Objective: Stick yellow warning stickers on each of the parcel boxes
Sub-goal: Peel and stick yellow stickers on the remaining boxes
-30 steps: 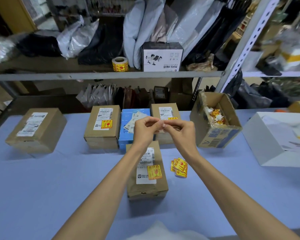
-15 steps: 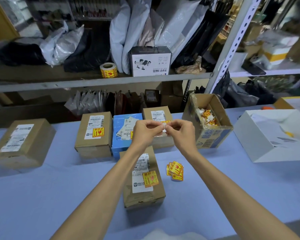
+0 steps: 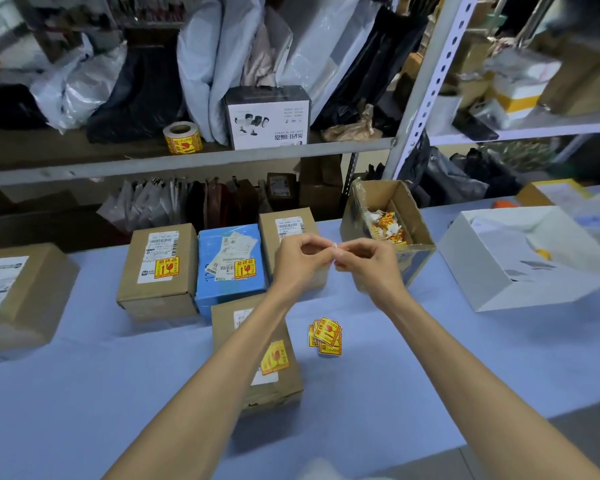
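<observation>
Grip status: left hand (image 3: 300,263) and right hand (image 3: 366,266) both pinch one small white scrap (image 3: 334,247) between their fingertips, raised above the tabletop (image 3: 84,393) in front of the back row of boxes. Scrap is too small to ID; prob. a sticker or its backing mid-peel.

Parcel status:
- Brown box (image 3: 158,268), blue box (image 3: 231,261), near box (image 3: 260,358): yellow sticker visible on each.
- Far-left box (image 3: 18,292): no yellow sticker visible.
- Back box (image 3: 290,233) behind the hands: top partly hidden, cannot tell.
- Loose sticker pile (image 3: 326,336) lies on the tabletop just right of the near box.
- Open carton (image 3: 388,233) holds crumpled yellow/white waste.

Failure modes (est.):
1. Sticker folds on itself during peel. Cause: both hands pulling close together, adhesive side unsupported.
2. Tear at corner. Cause: fast or uneven pull.
3. Far-left box skipped. Cause: it sits well apart from the others.
4. Sticker placed over barcode label. Cause: label fills much of each box top.
</observation>
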Tool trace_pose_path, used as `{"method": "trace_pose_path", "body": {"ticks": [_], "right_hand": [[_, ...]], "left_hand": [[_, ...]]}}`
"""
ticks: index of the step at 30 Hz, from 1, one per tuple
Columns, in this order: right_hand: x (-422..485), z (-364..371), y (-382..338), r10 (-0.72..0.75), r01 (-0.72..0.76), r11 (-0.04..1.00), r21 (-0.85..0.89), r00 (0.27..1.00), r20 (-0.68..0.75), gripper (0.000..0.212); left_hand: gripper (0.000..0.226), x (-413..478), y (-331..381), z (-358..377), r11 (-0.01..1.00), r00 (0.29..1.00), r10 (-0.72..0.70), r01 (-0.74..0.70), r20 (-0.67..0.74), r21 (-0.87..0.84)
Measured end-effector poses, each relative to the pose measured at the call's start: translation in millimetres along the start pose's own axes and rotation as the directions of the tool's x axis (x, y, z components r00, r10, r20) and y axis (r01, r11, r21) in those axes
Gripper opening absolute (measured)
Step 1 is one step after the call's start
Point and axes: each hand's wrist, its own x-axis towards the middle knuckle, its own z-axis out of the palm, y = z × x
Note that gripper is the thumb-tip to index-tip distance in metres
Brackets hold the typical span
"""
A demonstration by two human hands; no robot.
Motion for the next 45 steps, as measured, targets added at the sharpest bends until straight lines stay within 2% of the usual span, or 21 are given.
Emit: {"method": "trace_pose_path", "body": {"ticks": [3,6,9,12,14,17,19,23,33,37,40,45], "right_hand": [[9.1,-21.3,4.4,0.024,-0.024,1.0,-0.002,0.998,-0.063,0.012],[20.7,-45.0,6.6,-0.035,0.026,0.998,-0.058,0.987,-0.156,0.003],[37.2,-69.4,6.1,-0.124,0.086,0.973,-0.212,0.977,-0.173,0.004],[59.1,-94.1,6.5,-0.17,0.1,0.891,-0.444,0.978,-0.121,0.008],[73.9,-107.9,8.5,-0.159,0.081,0.835,-0.545,0.982,-0.097,0.009],[96.4,-124.6,8.1,-0.178,0.082,0.741,-0.667,0.981,-0.078,0.011],[112.4,-132.2,6.1,-0.207,0.103,0.684,-0.722,0.977,-0.057,0.017],[141.2,-140.7,3.8,-0.201,0.097,0.644,-0.759,0.979,-0.045,0.033],[133.6,-126.1,-1.8,-0.211,0.158,0.683,-0.713,0.977,0.014,0.022],[108.4,-96.4,2.5,-0.194,0.218,0.687,-0.694,0.974,0.114,0.02],[81.8,-62.0,11.0,-0.135,0.264,0.695,-0.668,0.961,0.239,0.021],[36.1,-6.9,26.7,-0.02,0.299,0.697,-0.651,0.916,0.4,0.024]], "left_hand": [[0.01,3.8,11.5,17.7,0.999,0.996,0.028,-0.031,0.086,0.032],[0.022,14.7,24.8,35.9,0.998,0.978,0.035,-0.044,0.207,0.039],[0.024,32.5,30.0,60.4,0.998,0.976,0.008,-0.021,0.217,0.057],[0.023,51.1,33.9,87.5,0.972,0.977,0.027,-0.075,0.21,0.224],[0.025,66.5,41.1,103.2,0.897,0.97,0.045,-0.145,0.24,0.417],[0.03,92.0,53.5,121.0,0.723,0.948,0.066,-0.261,0.312,0.64],[0.035,106.9,59.2,128.5,0.643,0.937,0.06,-0.3,0.344,0.704],[0.039,127.1,65.9,135.1,0.575,0.929,0.045,-0.324,0.366,0.751],[0.03,121.5,62.6,112.6,0.618,0.959,0.007,-0.227,0.284,0.752],[0.031,89.4,40.8,88.4,0.662,0.977,-0.047,-0.127,0.209,0.739],[0.033,56.6,14.7,60.2,0.703,0.983,-0.124,-0.009,0.134,0.711],[0.03,1.5,-24.7,5.4,0.685,0.971,-0.233,0.197,-0.044,0.701]]}}
